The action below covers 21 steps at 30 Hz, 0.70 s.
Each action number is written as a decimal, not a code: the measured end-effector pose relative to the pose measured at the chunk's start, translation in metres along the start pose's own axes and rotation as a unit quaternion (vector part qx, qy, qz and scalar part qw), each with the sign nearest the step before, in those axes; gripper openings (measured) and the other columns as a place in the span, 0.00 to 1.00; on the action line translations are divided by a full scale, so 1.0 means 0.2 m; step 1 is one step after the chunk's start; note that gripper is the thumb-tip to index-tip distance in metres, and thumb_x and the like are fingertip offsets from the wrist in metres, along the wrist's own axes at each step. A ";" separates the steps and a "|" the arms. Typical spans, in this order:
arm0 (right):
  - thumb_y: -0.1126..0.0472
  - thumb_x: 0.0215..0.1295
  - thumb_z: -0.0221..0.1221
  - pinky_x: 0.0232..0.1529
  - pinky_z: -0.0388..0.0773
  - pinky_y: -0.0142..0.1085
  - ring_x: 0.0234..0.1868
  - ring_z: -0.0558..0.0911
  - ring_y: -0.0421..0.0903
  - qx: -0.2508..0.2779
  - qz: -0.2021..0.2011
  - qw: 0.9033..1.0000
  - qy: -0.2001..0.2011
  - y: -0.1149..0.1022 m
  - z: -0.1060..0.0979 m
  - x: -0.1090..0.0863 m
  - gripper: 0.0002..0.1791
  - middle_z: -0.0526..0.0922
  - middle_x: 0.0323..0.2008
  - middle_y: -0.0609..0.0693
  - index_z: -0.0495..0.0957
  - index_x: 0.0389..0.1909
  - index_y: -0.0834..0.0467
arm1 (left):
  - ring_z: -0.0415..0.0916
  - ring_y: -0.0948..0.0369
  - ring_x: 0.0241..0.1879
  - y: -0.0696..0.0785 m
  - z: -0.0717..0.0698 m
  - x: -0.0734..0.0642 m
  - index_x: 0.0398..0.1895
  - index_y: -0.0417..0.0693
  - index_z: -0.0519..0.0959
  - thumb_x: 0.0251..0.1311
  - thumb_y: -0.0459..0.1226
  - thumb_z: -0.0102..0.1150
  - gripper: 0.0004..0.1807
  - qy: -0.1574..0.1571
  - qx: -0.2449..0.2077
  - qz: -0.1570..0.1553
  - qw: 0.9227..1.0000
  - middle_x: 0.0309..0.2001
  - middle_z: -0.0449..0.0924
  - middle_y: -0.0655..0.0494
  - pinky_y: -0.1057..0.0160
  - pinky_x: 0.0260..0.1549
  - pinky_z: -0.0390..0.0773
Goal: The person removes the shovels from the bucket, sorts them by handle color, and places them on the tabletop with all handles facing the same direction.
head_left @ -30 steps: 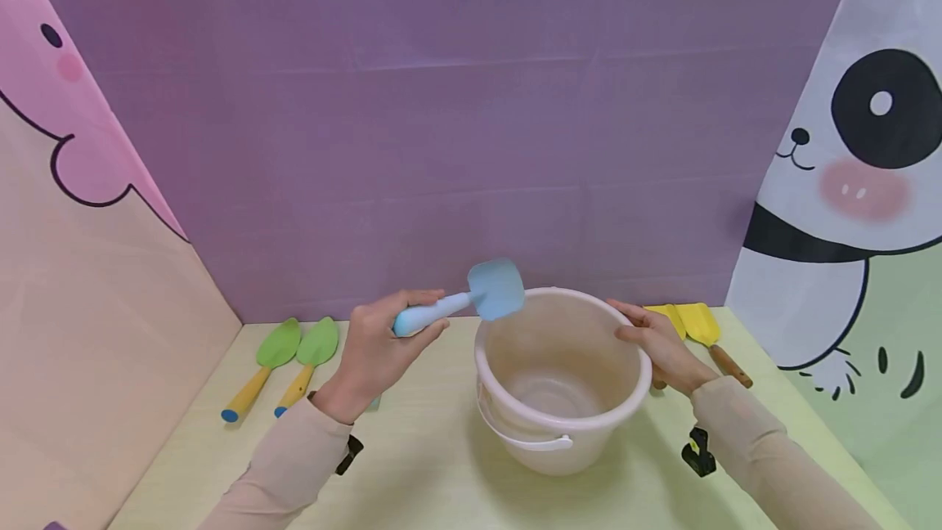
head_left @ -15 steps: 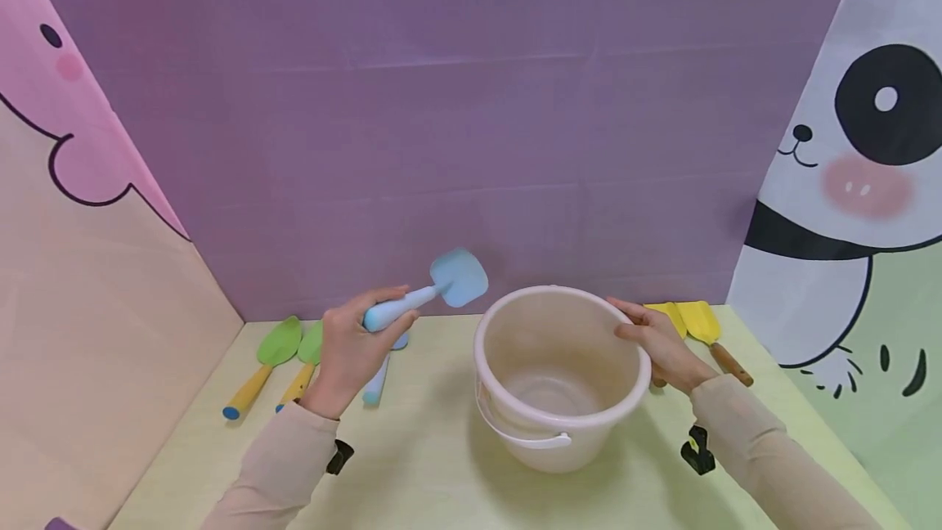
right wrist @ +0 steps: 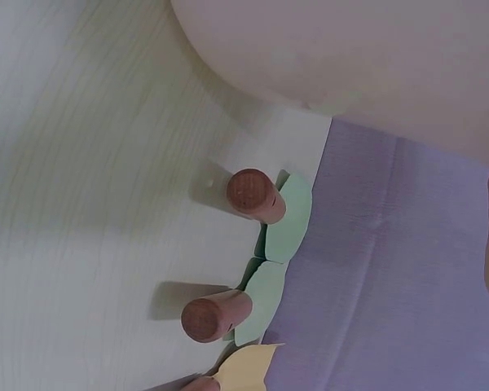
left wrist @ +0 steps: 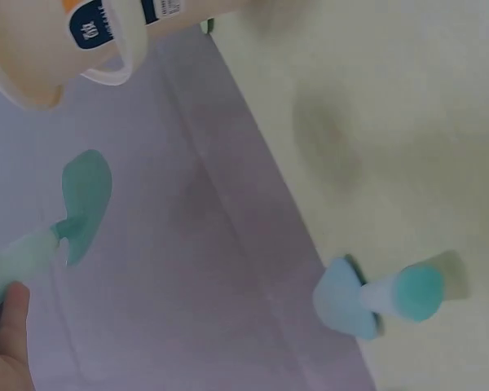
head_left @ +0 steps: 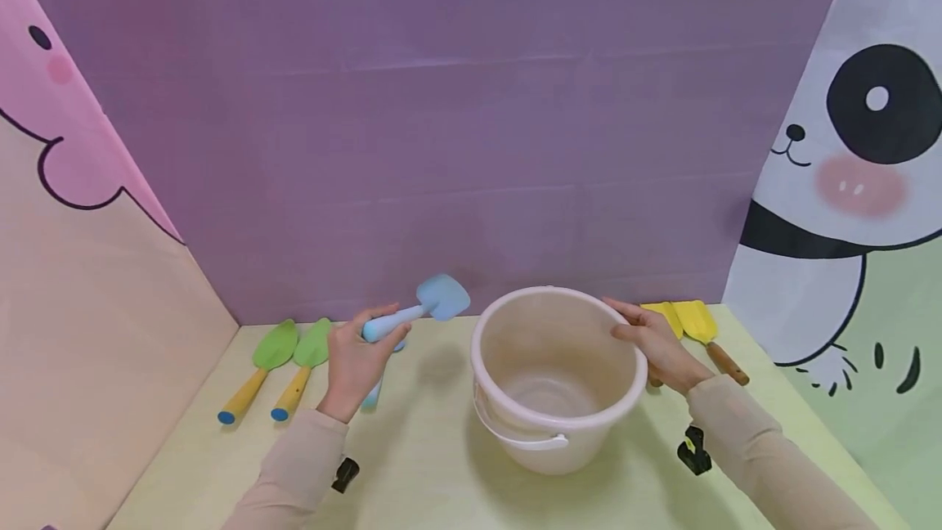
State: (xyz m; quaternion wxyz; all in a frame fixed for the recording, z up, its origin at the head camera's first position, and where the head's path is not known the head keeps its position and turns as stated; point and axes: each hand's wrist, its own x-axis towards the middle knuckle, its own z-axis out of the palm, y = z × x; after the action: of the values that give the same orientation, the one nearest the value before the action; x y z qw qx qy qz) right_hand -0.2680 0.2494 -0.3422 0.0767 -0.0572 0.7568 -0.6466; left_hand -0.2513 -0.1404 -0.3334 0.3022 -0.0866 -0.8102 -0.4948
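Observation:
My left hand (head_left: 356, 366) holds a light-blue toy shovel (head_left: 444, 297) by its handle, between thumb and fingers. The shovel is up off the table, left of the bucket, with its blade pointing right. A second blue shovel (left wrist: 342, 301) lies on the table below that hand, partly hidden by it in the head view. My right hand (head_left: 666, 350) grips the far right rim of a pale pink bucket (head_left: 548, 458), thumb inside. The bucket tilts a little toward me, its white handle (head_left: 526, 442) hanging at the front. No objects show inside it.
Two green shovels (head_left: 275, 344) with yellow handles lie at the table's left. Yellow shovels (head_left: 695, 321) lie behind my right hand; green-bladed ones with brown handles (right wrist: 257, 195) show in the right wrist view. A purple cloth wall (head_left: 471, 145) stands at the back.
My left hand has moved left with the blue shovel, away from the bucket's rim, then dipped slightly. The second blue shovel has come partly into view. My right hand and the bucket stay put.

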 end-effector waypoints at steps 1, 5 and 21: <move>0.67 0.62 0.49 0.49 0.77 0.35 0.52 0.76 0.44 0.001 -0.001 1.000 0.001 0.00 0.00 0.00 0.32 0.61 0.65 0.64 0.55 0.68 0.62 | 0.73 0.73 0.23 -0.01 0.01 0.00 0.40 0.42 0.83 0.44 0.35 0.70 0.16 -0.004 -0.007 -0.017 1.000 0.38 0.84 0.45 0.74 0.20 0.73; 0.67 0.62 0.49 0.49 0.77 0.35 0.52 0.76 0.45 -0.001 -0.001 1.000 0.004 0.00 0.00 0.00 0.31 0.61 0.65 0.64 0.55 0.68 0.61 | 0.74 0.70 0.29 -0.09 0.04 -0.03 0.41 0.44 0.83 0.45 0.36 0.69 0.16 -0.007 -0.019 -0.089 0.996 0.42 0.83 0.47 0.72 0.23 0.75; 0.67 0.62 0.49 0.49 0.77 0.36 0.51 0.77 0.43 -0.006 -0.004 1.000 0.001 0.00 -0.01 -0.01 0.31 0.61 0.65 0.64 0.55 0.68 0.62 | 0.72 0.63 0.27 -0.27 0.17 -0.12 0.36 0.45 0.85 0.43 0.36 0.70 0.13 0.026 0.028 -0.155 0.987 0.32 0.84 0.46 0.73 0.22 0.71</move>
State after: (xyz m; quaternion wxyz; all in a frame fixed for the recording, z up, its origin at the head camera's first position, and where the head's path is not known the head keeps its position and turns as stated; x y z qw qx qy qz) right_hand -0.2672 0.2508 -0.3415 0.0730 -0.0601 0.7608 -0.6421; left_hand -0.2691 -0.1339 -0.3983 0.2453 0.0617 -0.8189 -0.5152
